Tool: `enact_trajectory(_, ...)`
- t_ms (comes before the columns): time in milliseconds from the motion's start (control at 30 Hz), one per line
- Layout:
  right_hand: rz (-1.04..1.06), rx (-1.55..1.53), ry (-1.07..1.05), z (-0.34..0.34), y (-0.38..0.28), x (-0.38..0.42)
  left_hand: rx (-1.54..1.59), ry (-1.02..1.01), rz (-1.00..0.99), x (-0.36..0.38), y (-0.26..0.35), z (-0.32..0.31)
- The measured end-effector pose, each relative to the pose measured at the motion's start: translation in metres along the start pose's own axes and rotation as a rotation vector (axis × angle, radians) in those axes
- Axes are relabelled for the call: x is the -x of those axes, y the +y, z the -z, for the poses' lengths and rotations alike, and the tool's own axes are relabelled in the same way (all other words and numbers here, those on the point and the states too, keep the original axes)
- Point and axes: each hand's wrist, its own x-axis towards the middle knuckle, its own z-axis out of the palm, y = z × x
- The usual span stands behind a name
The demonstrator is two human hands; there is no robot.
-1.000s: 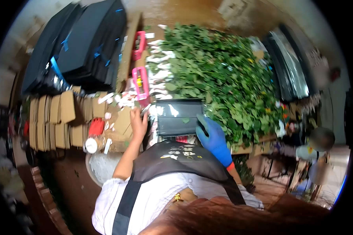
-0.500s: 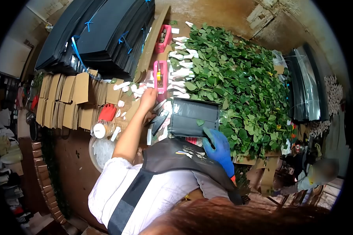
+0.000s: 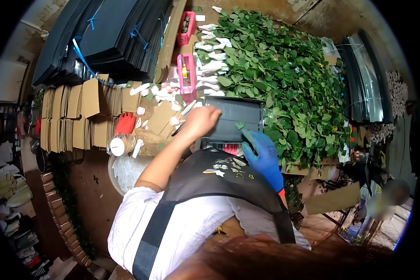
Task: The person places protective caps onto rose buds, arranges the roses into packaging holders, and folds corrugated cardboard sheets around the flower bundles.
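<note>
A stack of black plastic sleeves (image 3: 233,116) lies on the bench in front of me, with a small green leaf on it. My bare left hand (image 3: 201,120) is over the stack's left edge with fingers curled; whether it holds anything is hidden. My right hand (image 3: 262,150), in a blue glove, grips the stack's near right corner. A pink tray (image 3: 186,74) of small items sits just beyond my left hand.
A large heap of green leafy stems (image 3: 284,70) with white-wrapped ends (image 3: 210,60) fills the bench's right. Bundled black sleeves (image 3: 112,37) are stacked at back left, cardboard pieces (image 3: 79,116) at left. A white-lidded jar (image 3: 118,146) and a red object (image 3: 126,123) stand nearby. Another person (image 3: 387,196) is at lower right.
My left hand reached out to the pink tray, then came back to the left edge of the black sleeve stack. My gloved right hand stayed on the stack's near right corner.
</note>
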Motion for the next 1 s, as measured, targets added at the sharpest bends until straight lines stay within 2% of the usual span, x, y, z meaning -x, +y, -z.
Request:
enact_trajectory(100, 0.008, 0.018, -0.04, -0.001, -0.004, -0.002, -0.221, -0.065, 0.113, 0.002, 0.012, -0.002)
enact_trajectory(200, -0.014, 0.027, -0.026, 0.001, -0.004, 0.003, -0.312, -0.16, 0.115, 0.013, 0.006, 0.014)
enact_trajectory(233, -0.018, 0.025, -0.017, 0.001, -0.002, 0.004, -0.289, -0.153, 0.044, 0.018, -0.005, 0.018)
enact_trajectory(267, -0.035, 0.009, -0.013, 0.001, 0.0, 0.006, -0.154, -0.266, 0.066, 0.021, -0.018, 0.028)
enact_trajectory(333, -0.063, -0.022, -0.013, -0.002, 0.003, 0.009, 0.405, -0.269, 0.102, 0.02, -0.07, 0.019)
enact_trajectory(400, -0.024, -0.073, -0.019, -0.009, 0.003, 0.007, 0.441, 0.153, 0.189, 0.0, -0.108, 0.006)
enact_trajectory(433, -0.003, -0.101, -0.025, -0.014, 0.003, 0.003, 0.15, 0.34, 0.258, -0.011, -0.091, 0.026)
enact_trajectory(467, 0.037, -0.124, -0.016, -0.02, 0.001, -0.001, 0.044, 0.501, 0.253, -0.028, -0.123, 0.008)
enact_trajectory(533, 0.107, -0.165, 0.01, -0.031, -0.007, -0.013, 0.007, 0.347, 0.344, -0.05, -0.137, 0.005)
enact_trajectory(633, 0.013, -0.238, -0.204, -0.031, -0.03, -0.036, 0.387, 0.37, 0.319, -0.07, -0.152, -0.004)
enact_trajectory(667, -0.023, -0.254, -0.266, -0.034, -0.036, -0.043, 0.438, 0.471, 0.21, -0.065, -0.148, -0.004)
enact_trajectory(700, -0.018, -0.326, -0.281, -0.047, -0.033, -0.048, 0.56, 0.381, 0.247, -0.052, -0.136, 0.007)
enact_trajectory(733, -0.129, -0.541, -0.275, -0.066, -0.032, -0.055, 0.676, 0.284, 0.283, -0.033, -0.121, 0.018)
enact_trajectory(800, -0.353, -0.98, -0.247, -0.102, -0.032, -0.069, 0.84, 0.216, 0.334, 0.017, -0.068, 0.04)
enact_trajectory(867, -0.257, -1.072, -0.258, -0.119, -0.029, -0.079, 0.739, 0.204, 0.209, 0.054, -0.05, 0.034)
enact_trajectory(933, -0.288, -1.022, -0.29, -0.127, -0.037, -0.09, 0.955, 0.069, 0.282, 0.078, -0.03, 0.043)
enact_trajectory(967, -0.363, -0.923, -0.323, -0.128, -0.042, -0.097, 1.011, 0.029, 0.237, 0.082, -0.044, 0.039)
enact_trajectory(1000, -0.434, -0.823, -0.356, -0.128, -0.046, -0.102, 1.039, -0.087, 0.407, 0.082, -0.044, 0.056)
